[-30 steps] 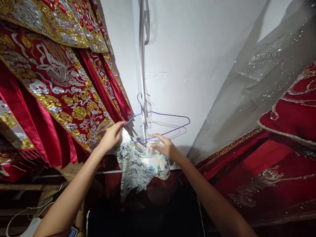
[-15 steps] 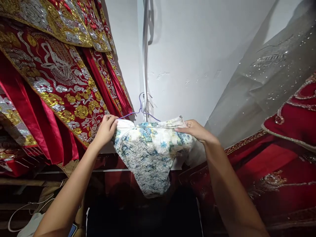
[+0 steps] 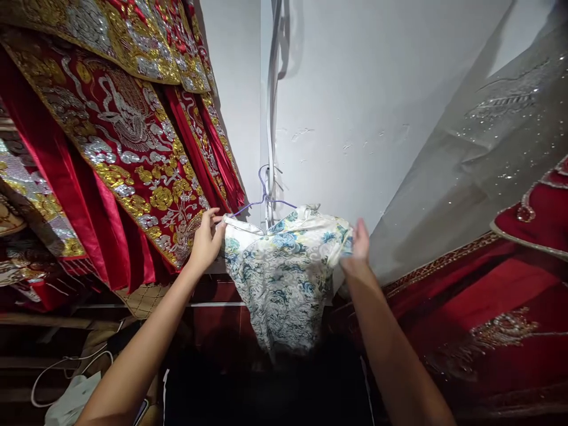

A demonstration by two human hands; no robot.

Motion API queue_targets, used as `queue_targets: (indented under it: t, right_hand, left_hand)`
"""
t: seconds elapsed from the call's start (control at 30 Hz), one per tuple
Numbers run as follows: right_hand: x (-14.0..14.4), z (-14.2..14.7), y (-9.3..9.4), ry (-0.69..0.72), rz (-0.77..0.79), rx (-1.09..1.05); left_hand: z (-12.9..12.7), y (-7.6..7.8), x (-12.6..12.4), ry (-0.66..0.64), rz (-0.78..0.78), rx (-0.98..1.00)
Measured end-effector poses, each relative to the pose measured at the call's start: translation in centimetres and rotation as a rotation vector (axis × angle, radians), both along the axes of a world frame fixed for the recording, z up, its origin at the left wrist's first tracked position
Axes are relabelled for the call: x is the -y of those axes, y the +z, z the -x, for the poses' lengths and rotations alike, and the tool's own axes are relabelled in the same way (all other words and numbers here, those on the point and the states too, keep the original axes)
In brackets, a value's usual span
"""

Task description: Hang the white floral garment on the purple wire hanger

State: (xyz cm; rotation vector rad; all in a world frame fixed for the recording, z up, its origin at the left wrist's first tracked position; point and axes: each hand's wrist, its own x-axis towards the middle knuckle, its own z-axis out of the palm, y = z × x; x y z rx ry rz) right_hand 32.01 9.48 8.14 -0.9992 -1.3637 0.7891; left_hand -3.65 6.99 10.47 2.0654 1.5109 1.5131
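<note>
Just toward 6 o'clock from the view's middle, a crinkled white-and-blue floral top (image 3: 284, 266) hangs on a thin purple wire hanger (image 3: 265, 197), its neckline dipping. At the top's 9 o'clock the left hand (image 3: 206, 242) pinches the shoulder edge; at 3 o'clock the right hand (image 3: 360, 242) blurs beside the other edge, its grip impossible to tell. Sequined red cloth (image 3: 133, 148) fills 10 o'clock; smooth white wall (image 3: 346, 89) leaves room at 1.
</note>
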Motion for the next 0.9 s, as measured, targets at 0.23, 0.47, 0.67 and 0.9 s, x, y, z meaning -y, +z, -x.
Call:
queue_targets:
  t: [0.23,0.47,0.67,0.9]
  right_hand:
    - [1.1,1.0,4.7,-0.029,0.046,-0.267]
    - [6.9,7.3,6.9,0.325,0.087,-0.006]
    - [8.5,6.2,4.2,1.051,0.122,0.251]
    - [4.0,7.7,-3.2,0.287,-0.248,0.477]
  left_hand:
    - [-0.5,2.4,-0.7,0.081,0.013,-0.025]
    - [-1.3,3.0,-1.4,-0.009,0.033,0.026]
    - [-0.8,1.5,1.5,-0.452,0.219,0.259]
    - [-6.6,2.2,4.7,-0.681,0.45,0.164]
